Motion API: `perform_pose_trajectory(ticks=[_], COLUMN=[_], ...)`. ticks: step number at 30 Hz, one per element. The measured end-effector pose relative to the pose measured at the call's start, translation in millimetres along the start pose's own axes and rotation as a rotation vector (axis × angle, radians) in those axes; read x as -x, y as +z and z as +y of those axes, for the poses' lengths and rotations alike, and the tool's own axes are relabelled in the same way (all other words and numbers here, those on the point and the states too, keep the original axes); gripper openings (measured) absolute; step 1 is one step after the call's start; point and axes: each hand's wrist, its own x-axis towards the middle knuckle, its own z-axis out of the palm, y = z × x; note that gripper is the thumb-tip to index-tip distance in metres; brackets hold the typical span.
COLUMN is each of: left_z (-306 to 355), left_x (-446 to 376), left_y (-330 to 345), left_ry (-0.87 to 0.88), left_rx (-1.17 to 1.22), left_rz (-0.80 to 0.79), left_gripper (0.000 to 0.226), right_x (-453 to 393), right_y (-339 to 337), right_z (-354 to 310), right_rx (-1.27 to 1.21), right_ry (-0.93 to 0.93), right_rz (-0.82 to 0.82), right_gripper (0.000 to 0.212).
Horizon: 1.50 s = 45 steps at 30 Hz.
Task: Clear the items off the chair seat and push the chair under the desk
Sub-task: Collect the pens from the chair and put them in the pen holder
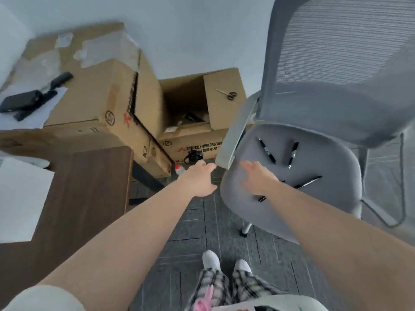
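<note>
A grey office chair (314,212) with a mesh back stands at the right. Several black pens lie on its seat: one at the upper left (266,150), one upright beside it (293,154), one slanted at the right (309,182), and one mostly hidden under my right wrist (261,199). My right hand (256,177) hovers over the seat's left part, fingers spread, holding nothing. My left hand (198,179) reaches toward the front tip of the grey armrest (235,133), fingers loosely apart, not touching it. The dark wooden desk (85,198) is at the left.
Cardboard boxes (107,102) are stacked behind the desk; an open one (193,140) has scissors (227,94) on its flap. White paper (20,198) lies on the desk. A black stapler-like tool (33,96) sits far left. My feet (224,263) stand on dark carpet.
</note>
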Motion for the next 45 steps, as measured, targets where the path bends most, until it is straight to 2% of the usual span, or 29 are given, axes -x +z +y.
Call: perform_pose_trajectory(ticks=[4, 8, 16, 20, 28, 34, 38, 41, 45], left_z=[46.6, 87.0, 132.0, 149.7, 180.8, 186.4, 187.3, 186.8, 186.1], left_x=[-51.2, -98.3, -146.9, -173.8, -231.2, -253.8, -261.0, -267.2, -274.0], left_y=[-6.2, -2.5, 55.1, 88.4, 146.2, 177.5, 185.3, 178.7, 162.7], left_ry=[0.173, 0.269, 0.311, 0.237, 0.003, -0.13, -0.175, -0.202, -0.225], left_rx=[-0.098, -0.171, -0.245, -0.236, -0.12, -0.025, 0.041, 0.08, 0.162], left_rz=[-0.071, -0.121, -0.2, -0.213, -0.192, -0.133, -0.092, -0.067, -0.006], left_gripper=[0.064, 0.063, 0.049, 0.045, 0.049, 0.053, 0.032, 0.025, 0.022], right_x=[7.8, 20.3, 1.7, -23.4, -83.9, -113.8, -119.7, -123.7, -130.7], right_y=[-2.3, -0.3, 26.4, 39.3, 49.1, 61.3, 63.4, 58.2, 41.9], right_z=[54.4, 104.1, 172.0, 205.5, 269.9, 293.0, 298.3, 297.7, 292.2], right_rx=[-0.045, -0.053, -0.085, -0.039, 0.097, 0.197, 0.229, 0.239, 0.064], right_ry=[0.192, 0.347, 0.429, 0.383, 0.313, 0.187, 0.079, -0.014, 0.05], right_rz=[0.054, 0.082, 0.043, 0.02, 0.116, 0.044, 0.085, 0.064, 0.026], right_gripper=[0.049, 0.038, 0.053, 0.054, 0.031, 0.042, 0.037, 0.029, 0.018])
